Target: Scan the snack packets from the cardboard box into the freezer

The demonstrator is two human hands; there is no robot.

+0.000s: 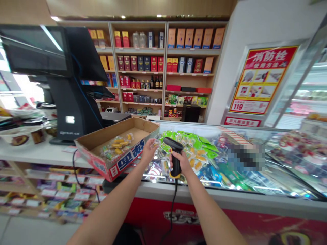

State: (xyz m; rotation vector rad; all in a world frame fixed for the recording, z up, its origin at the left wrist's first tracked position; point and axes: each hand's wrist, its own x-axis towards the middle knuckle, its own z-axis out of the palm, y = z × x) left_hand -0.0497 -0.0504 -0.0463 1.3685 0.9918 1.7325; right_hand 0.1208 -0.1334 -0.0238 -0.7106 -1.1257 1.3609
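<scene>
My right hand (pixel 182 161) is wrapped round the handle of a black and yellow barcode scanner (pixel 174 144), its cable hanging down in front of the freezer. My left hand (pixel 149 150) pinches a small clear snack packet (pixel 155 143) just left of the scanner's head; its contents are too small to make out. Beside that hand, on the left, an open cardboard box (pixel 98 166) holds several clear packets with yellow pieces (pixel 119 144). More yellow snack packets (pixel 198 159) and bright green bags (pixel 208 144) lie on the glass top beyond the scanner.
A black point-of-sale terminal (pixel 74 98) stands on the white counter (pixel 61 153) at the left. The glass-topped freezer (pixel 217 189) stretches to the right. Shelves of boxed bottles (pixel 139 64) line the back wall, with a red fire-hydrant sign (pixel 263 80) beside them.
</scene>
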